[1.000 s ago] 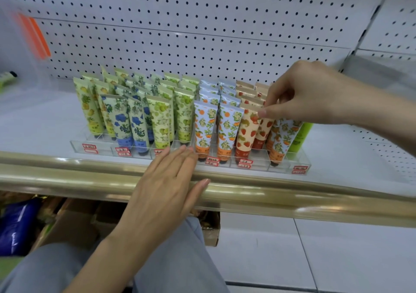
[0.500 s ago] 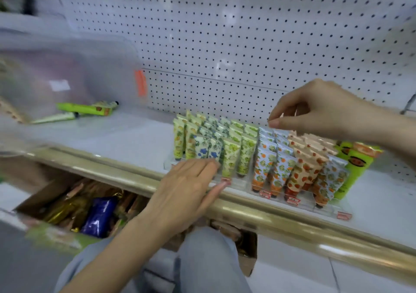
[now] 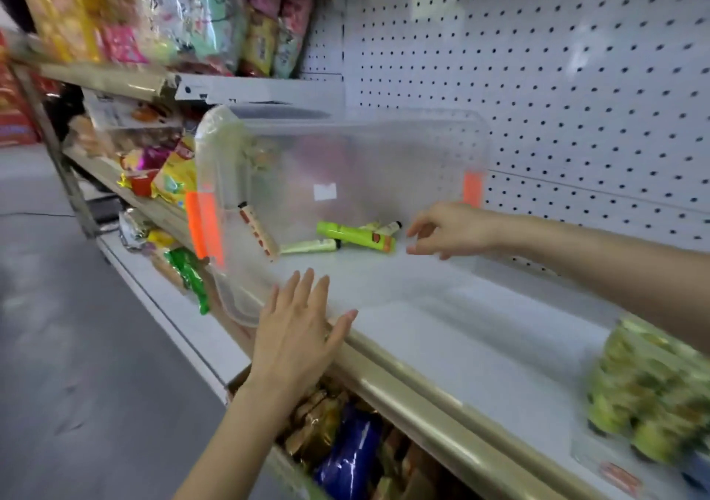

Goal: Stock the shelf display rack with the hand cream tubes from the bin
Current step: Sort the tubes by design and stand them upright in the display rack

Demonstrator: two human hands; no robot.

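Reaching back from rack at 4 o'clock toward bin: your right hand grip loose, empty, near green tube; left hand flat, empty, so next pick is starting

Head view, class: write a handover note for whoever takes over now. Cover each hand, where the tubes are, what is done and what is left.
Left hand: open, empty, at the shelf's front rail.
Right hand: open, empty, just right of the bright green tube in the clear bin.
Done: the display rack, blurred at right, holds many tubes.
Left: about four tubes lie in the bin; move them to the rack.
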